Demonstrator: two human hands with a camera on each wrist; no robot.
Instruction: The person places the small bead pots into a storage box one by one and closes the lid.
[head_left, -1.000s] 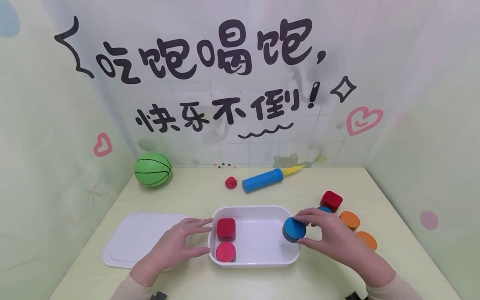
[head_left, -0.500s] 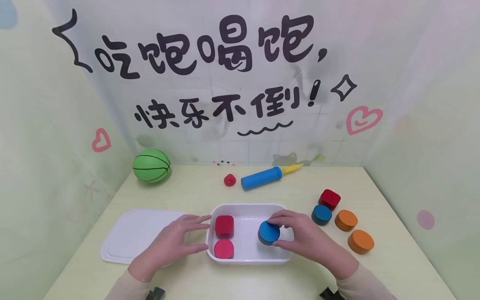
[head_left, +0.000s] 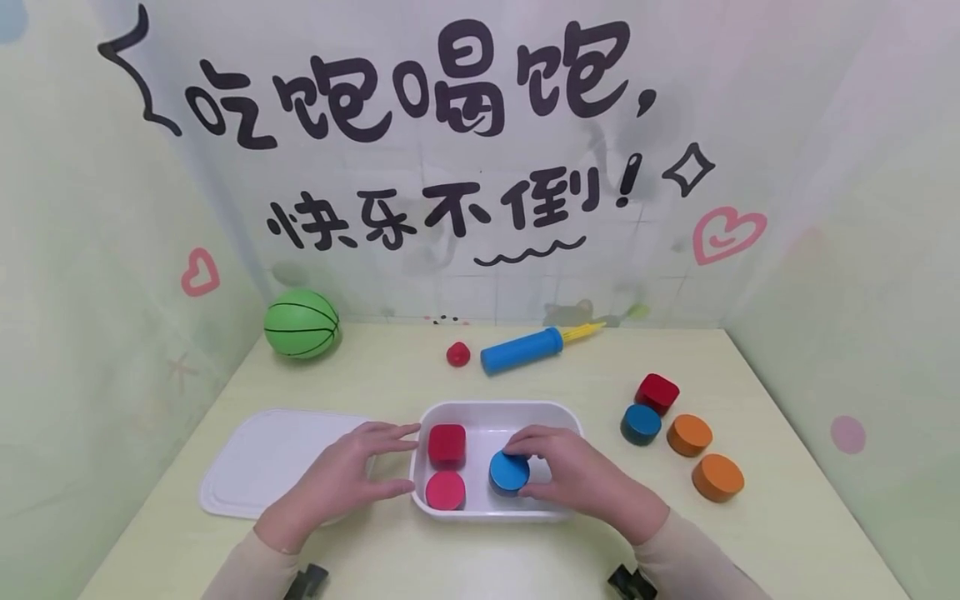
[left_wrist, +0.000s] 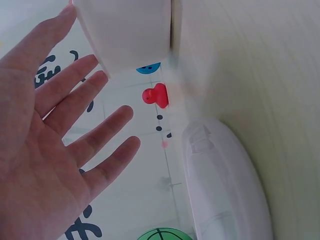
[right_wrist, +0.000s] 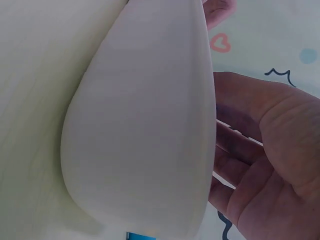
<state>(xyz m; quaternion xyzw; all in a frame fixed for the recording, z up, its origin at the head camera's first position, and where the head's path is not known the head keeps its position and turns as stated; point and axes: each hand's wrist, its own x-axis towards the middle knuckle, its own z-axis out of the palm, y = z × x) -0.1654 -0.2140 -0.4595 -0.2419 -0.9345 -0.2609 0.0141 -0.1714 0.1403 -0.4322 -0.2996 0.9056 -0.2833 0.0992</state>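
A white rectangular container [head_left: 495, 515] holds a red rounded-square block [head_left: 447, 446] and a pinkish-red round block [head_left: 446, 490] at its left end. Over its middle my right hand [head_left: 581, 471] pinches a blue round block [head_left: 509, 472] between thumb and fingers. Whether that block touches the container's floor I cannot tell. In the right wrist view the container wall hides my right fingertips and the block. At the container's left rim, my left hand [head_left: 348, 471] has its fingers spread, the tips at the edge; the left wrist view shows the palm [left_wrist: 50, 150] holding nothing.
Left of the container lies a white lid [head_left: 255, 458]. To the right stand a red block [head_left: 657, 392], a second blue block [head_left: 641, 423] and two orange ones [head_left: 717, 477]. Behind are a green ball [head_left: 302, 323], a small red duck [head_left: 458, 353] and a blue pump [head_left: 522, 349].
My right hand has carried the blue round block leftward, from the container's right edge to its middle, and lower. The left hand has stayed by the left rim.
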